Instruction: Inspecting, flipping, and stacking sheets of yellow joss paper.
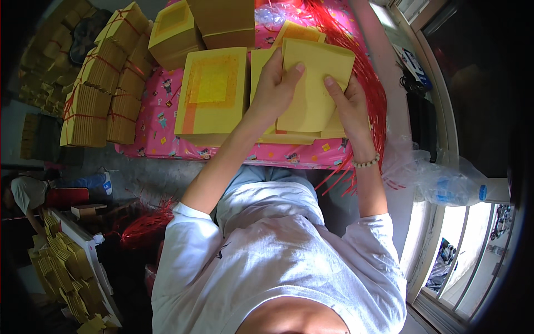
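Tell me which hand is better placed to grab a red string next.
Probably the right hand: it holds the yellow paper by its right side, close beside the red strings. The left hand holds the left side, farther away.

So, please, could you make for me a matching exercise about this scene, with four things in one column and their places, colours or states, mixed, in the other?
Things:
1. Plain-faced yellow paper
2. Tablecloth
3. Tied bundles
4. Beaded bracelet

Places, colours, states:
A. Around the right wrist
B. Stacked at the left, bound with red ties
C. Held by the left hand and the right hand
D. Pink, with small printed figures

Right pairs: 1-C; 2-D; 3-B; 4-A
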A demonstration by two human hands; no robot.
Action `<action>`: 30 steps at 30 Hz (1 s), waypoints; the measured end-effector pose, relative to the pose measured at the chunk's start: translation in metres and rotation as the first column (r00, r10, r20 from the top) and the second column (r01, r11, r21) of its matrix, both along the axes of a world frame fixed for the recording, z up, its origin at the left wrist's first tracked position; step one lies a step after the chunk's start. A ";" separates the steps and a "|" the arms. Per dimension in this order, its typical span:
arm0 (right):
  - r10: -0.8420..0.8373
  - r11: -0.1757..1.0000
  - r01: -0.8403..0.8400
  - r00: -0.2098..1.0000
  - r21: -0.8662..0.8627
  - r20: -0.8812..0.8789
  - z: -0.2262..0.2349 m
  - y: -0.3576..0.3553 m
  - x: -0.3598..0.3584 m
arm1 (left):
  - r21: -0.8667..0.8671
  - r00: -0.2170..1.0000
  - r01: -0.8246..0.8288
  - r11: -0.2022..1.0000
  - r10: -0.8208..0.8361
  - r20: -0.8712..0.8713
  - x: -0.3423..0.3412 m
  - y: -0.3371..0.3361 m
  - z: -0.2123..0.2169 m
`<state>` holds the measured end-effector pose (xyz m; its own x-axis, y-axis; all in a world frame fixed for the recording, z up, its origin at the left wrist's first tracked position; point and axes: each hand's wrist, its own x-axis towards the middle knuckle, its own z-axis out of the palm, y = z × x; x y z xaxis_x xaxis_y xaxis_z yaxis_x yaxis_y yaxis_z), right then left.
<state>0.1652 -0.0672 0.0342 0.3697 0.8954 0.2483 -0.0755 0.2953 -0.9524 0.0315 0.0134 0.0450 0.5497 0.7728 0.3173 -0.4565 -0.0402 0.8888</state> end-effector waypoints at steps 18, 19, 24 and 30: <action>-0.383 0.918 0.158 0.595 0.364 0.707 0.052 -0.003 0.004 | 0.216 0.973 -0.043 0.976 0.090 -0.212 -0.002 -0.022 -0.003; -0.383 0.918 0.160 0.595 0.362 0.707 0.050 -0.002 0.006 | 0.235 0.970 -0.056 0.970 0.108 -0.217 -0.002 -0.022 -0.004; -0.556 0.823 0.338 0.648 0.457 0.521 0.041 0.004 0.003 | -0.046 0.991 0.021 0.999 -0.027 -0.134 -0.005 -0.015 0.008; 0.076 0.962 -0.095 0.994 -0.255 -0.083 0.011 -0.008 0.005 | -0.249 0.983 0.095 0.964 -0.130 -0.128 -0.007 0.004 0.000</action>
